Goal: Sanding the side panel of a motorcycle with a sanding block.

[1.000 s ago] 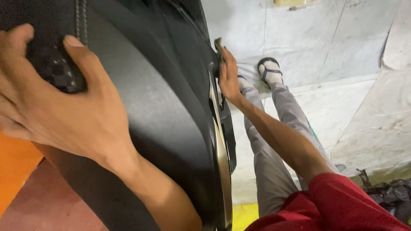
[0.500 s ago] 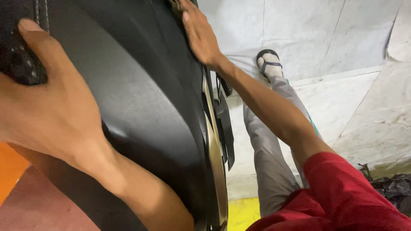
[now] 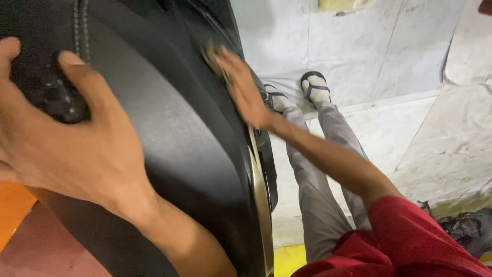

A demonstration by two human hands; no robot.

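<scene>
- Pale, stained floor sheeting (image 3: 389,56) fills the background, seen from above; an orange and dark red surface (image 3: 15,215) shows at the lower left.
- Left hand (image 3: 66,138): fingers spread apart and pressed flat on a large black curved panel (image 3: 169,133), the thumb resting beside a row of stitching (image 3: 79,25) and a speckled dark patch (image 3: 46,97).
- Right hand (image 3: 243,90): fingers together, laid against the panel's right edge; it looks blurred, and whether it holds anything I cannot tell.
- The panel lies directly under both hands, its long axis running from upper left down to lower right, ending in a brass-coloured rim (image 3: 261,205).
- The left hand is nearer the camera; the right reaches farther out.
- Beyond: grey trousers (image 3: 318,200), strapped sandals (image 3: 315,90), a red sleeve (image 3: 410,241).
</scene>
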